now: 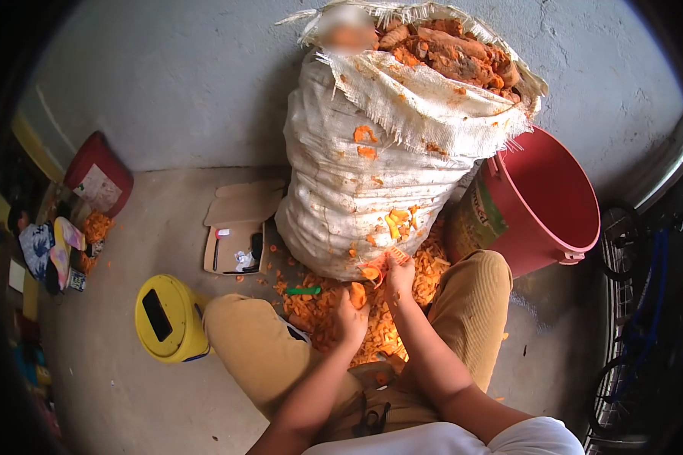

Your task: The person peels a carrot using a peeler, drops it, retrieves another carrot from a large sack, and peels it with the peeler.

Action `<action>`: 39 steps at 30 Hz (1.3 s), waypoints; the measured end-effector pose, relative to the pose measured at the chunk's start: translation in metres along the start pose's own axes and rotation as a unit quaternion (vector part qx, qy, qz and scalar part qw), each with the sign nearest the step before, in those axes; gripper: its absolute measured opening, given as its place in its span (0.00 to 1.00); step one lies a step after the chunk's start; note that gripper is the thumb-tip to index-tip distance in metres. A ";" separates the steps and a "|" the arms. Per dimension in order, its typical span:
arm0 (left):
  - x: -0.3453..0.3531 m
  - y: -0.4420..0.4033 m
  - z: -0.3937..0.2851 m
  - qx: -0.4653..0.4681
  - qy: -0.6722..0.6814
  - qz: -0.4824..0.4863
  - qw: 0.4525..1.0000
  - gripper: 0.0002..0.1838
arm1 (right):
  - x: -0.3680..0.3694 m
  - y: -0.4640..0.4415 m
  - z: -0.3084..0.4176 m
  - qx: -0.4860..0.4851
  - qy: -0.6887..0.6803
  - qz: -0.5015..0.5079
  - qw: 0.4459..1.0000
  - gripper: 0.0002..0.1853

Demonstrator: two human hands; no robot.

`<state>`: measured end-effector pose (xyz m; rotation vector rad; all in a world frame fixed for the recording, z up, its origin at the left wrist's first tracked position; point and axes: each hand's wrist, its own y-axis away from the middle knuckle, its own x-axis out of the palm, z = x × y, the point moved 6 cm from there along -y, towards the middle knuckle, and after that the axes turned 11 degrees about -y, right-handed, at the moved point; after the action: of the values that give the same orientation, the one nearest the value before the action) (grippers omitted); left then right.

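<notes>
My left hand (350,317) is closed around a peeled orange root vegetable (358,295), most likely a carrot or sweet potato. Just right of it and a little higher, my right hand (399,276) grips what looks like an orange peeler (373,270), partly hidden by the fingers. Below both hands, a heap of orange peelings (322,312) spreads between my legs. A green-handled tool (303,290) lies on the heap's left side. Right behind the hands stands a big white woven sack (357,197), filled with reddish-brown roots (451,53) and spotted with orange scraps.
A large red bucket (516,250) stands right of the sack. To the left are an open cardboard box (235,212) with small items and a yellow lidded bucket (159,334) carrying a phone (157,315). Another red container (99,174) sits far left, and a bicycle (645,318) far right.
</notes>
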<state>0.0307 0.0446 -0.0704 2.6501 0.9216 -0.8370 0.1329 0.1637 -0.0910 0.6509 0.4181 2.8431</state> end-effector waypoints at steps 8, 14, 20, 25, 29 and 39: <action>-0.003 0.001 -0.004 0.038 -0.045 -0.026 0.998 0.17 | 0.009 0.023 0.002 -0.052 0.060 -0.008 0.997 0.12; -0.003 0.004 -0.007 0.077 -0.022 -0.036 0.996 0.15 | 0.007 0.025 -0.004 -0.078 0.115 -0.001 0.990 0.15; -0.005 0.003 -0.006 0.078 -0.006 -0.037 0.996 0.15 | 0.019 0.045 0.027 -0.175 0.181 -0.005 0.968 0.16; 0.003 0.003 -0.003 0.100 0.025 -0.034 0.994 0.15 | 0.000 0.021 -0.004 -0.155 0.166 -0.030 0.973 0.13; -0.011 -0.001 -0.013 0.071 0.145 -0.023 0.987 0.10 | -0.037 0.001 -0.005 -0.035 0.150 -0.103 0.983 0.13; -0.016 -0.005 -0.010 0.056 0.107 -0.028 0.992 0.13 | 0.022 0.024 0.026 -0.145 0.097 0.026 0.984 0.13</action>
<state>0.0218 0.0445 -0.0529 2.8669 1.0325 -0.6428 0.1221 0.1524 -0.0519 0.3357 0.0113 2.9450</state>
